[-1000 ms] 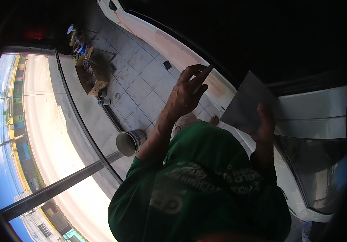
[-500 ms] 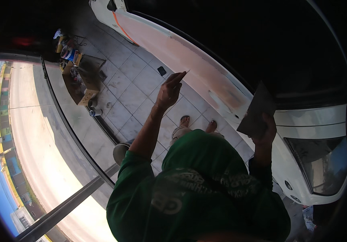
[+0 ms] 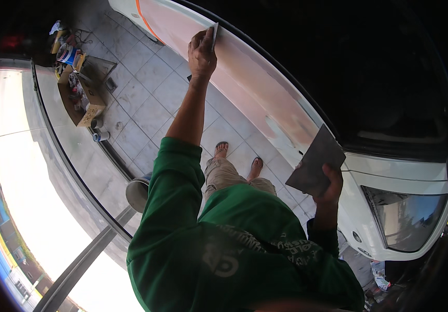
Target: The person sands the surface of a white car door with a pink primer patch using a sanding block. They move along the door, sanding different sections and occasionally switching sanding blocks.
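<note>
Left hand: the person's left hand (image 3: 201,57) is reaching out near 12 o'clock, the arm stretching almost straight; half a second ago it was sitting closer to the body, over the tiles.
Left fingers: they are closing in a pinch on a thin pale blade (image 3: 215,36), with little gap between them.
Blade: it is standing on edge from the fingertips over the upper part of the pink patch (image 3: 247,70); whether it is touching the surface cannot be told. Earlier, only a slim tip was showing beyond the fingers.
Right hand: the right hand (image 3: 331,188) is staying low, between 3 and 4 o'clock.
Right fingers: they are gripping a dark flat plate (image 3: 313,162), the thumb pressing over its face and the others mostly hiding beneath.
Plate: it is lying toward 3 o'clock, now turning its broad face more fully into view than before.
Car: the white car (image 3: 395,170) is curving from 12 o'clock round to 4, its side wearing the pink patch and an orange strip (image 3: 148,23).
Floor: the tiled floor (image 3: 135,104) is bearing a cardboard box (image 3: 95,108) at 10 o'clock and a bucket (image 3: 136,195) at 8; the dark item (image 3: 189,78), earlier showing whole, is now mostly hiding behind the left forearm.
Feet: both feet (image 3: 256,169) are showing near the centre.
</note>
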`<state>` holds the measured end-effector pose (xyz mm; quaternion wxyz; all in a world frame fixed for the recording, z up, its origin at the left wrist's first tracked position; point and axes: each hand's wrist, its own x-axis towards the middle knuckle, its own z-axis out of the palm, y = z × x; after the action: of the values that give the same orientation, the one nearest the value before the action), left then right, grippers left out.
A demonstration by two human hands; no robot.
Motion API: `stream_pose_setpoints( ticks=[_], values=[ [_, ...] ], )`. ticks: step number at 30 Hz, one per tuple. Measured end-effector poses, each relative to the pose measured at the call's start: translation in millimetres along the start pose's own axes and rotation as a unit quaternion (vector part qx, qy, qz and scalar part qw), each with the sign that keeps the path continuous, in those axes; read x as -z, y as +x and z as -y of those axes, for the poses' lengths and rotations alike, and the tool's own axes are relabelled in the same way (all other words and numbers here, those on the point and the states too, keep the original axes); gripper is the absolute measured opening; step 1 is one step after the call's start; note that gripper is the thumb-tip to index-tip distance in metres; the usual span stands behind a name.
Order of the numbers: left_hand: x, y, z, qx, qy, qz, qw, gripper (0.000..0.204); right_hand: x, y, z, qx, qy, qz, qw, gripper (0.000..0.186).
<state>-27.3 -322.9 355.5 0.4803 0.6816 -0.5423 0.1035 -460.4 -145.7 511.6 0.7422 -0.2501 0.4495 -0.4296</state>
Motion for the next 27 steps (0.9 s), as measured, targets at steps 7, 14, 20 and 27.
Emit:
stream_pose_setpoints(
  ticks=[7,14,20,27],
  values=[
    [-6.7,-75.5,-77.5,-0.006,-0.035,-0.004,0.999,0.054,30.2,-5.8,32.5,-0.047,0.023,0.090,0.995,0.058],
    [-7.0,-133.0,-165.1,-0.010,-0.041,0.013,0.999,0.057,90.4,-11.2,48.6,0.010,-0.057,0.067,0.996,0.059],
    [4.9,-171.1,-225.0,-0.019,-0.037,0.044,0.998,0.055,119.2,-14.1,64.9,0.013,-0.060,0.115,0.991,0.058],
    [110.2,-163.8,-333.7,0.032,-0.292,0.236,0.926,0.049,107.6,-8.3,58.2,-0.056,0.021,0.140,0.988,0.049]
  ],
)
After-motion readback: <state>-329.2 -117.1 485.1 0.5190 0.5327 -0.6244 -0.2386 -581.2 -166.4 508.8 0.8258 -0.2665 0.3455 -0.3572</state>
